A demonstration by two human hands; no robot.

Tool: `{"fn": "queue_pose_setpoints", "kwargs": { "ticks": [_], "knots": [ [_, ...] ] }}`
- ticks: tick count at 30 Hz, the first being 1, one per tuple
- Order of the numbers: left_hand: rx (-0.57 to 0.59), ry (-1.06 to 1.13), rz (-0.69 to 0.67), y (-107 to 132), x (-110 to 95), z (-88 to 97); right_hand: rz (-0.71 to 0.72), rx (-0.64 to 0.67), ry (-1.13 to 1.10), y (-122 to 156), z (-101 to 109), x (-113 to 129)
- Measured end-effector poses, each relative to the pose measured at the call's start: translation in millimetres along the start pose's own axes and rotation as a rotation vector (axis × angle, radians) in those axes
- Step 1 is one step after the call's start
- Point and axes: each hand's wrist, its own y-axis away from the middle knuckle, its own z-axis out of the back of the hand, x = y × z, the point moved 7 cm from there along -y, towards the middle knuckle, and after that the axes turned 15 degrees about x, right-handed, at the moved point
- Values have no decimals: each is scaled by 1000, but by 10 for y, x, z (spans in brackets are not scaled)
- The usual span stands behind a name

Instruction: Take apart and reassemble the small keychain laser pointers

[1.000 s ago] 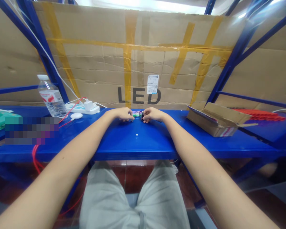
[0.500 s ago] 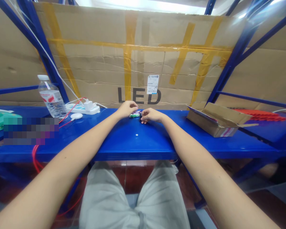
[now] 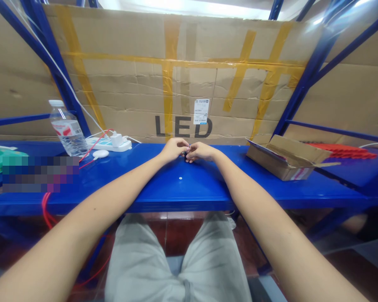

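My left hand (image 3: 174, 150) is curled over the far part of the blue table, its fingertips brought together close to my right hand. What it pinches, if anything, is hidden. My right hand (image 3: 200, 152) has its thumb and fingers closed on a small black object (image 3: 185, 155), most of which the fingers cover. The two hands nearly touch at the fingertips. Shiny slim items, seen earlier beside the black object, are now hidden behind my left hand.
A water bottle (image 3: 68, 130) and a white power strip (image 3: 111, 143) with cables stand on the left. An open cardboard box (image 3: 280, 161) sits at the right, with red material (image 3: 343, 151) beyond. Behind the table (image 3: 182, 193) stands a large cardboard sheet (image 3: 129, 92).
My left hand has come down and to the right, over the shiny slim items and up to my right hand. My right hand stays almost where it was with the black object.
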Motion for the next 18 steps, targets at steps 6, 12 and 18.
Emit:
{"fn": "queue_pose_setpoints", "kwargs": {
  "ticks": [6,12,18],
  "knots": [
    [-49,-62,-9,13,-32,-5,78,-144,9,109,221,121],
    [-115,-116,25,53,-58,44,177,-144,112,127,215,230],
    [-179,-170,36,57,-46,95,182,-161,10,100,230,176]
  ]
}}
